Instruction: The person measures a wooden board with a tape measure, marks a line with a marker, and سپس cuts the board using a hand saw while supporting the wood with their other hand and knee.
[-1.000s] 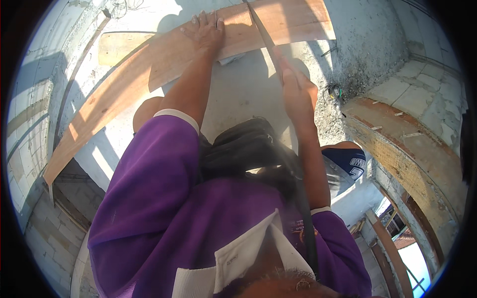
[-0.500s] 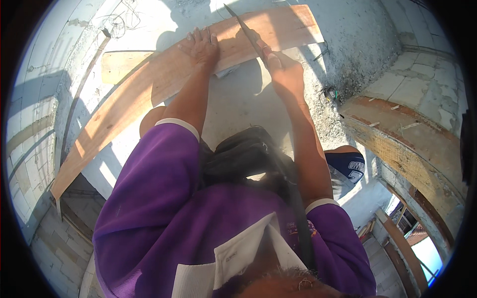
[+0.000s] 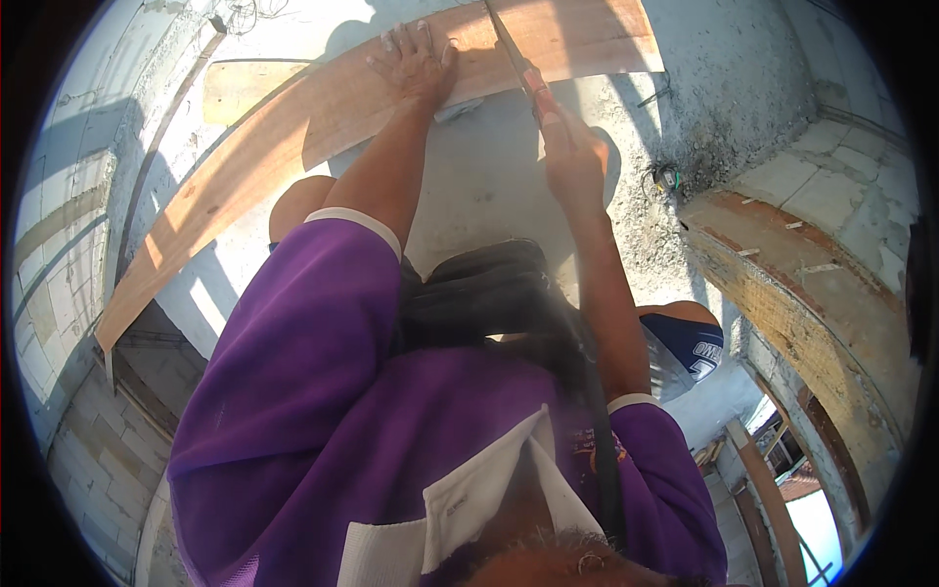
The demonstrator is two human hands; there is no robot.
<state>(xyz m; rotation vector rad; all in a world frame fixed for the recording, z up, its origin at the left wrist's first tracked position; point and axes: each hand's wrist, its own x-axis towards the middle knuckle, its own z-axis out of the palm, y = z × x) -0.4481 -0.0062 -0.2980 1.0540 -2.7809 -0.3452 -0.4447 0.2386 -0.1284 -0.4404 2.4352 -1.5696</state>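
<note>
A long reddish-brown wooden board (image 3: 264,147) lies across the far side, curving from the lower left to the upper right. My left hand (image 3: 421,67) presses flat on its face, fingers spread. A hand saw (image 3: 509,44) crosses the board to the right of that hand, its blade pointing away from me. My right hand (image 3: 575,149) is closed around the saw's handle, just off the board's near edge. Whether the blade has cut into the wood is hard to make out.
A shorter pale board (image 3: 240,88) lies beyond the long one at left. Small green-and-black tool or tape (image 3: 667,178) rests on rough concrete at right. A thick timber-faced ledge (image 3: 782,284) runs down the right side. Block walls (image 3: 73,245) rise at left.
My right hand has drawn the saw back toward me across the board. My left hand stays spread on the wood. The whole view has shifted slightly.
</note>
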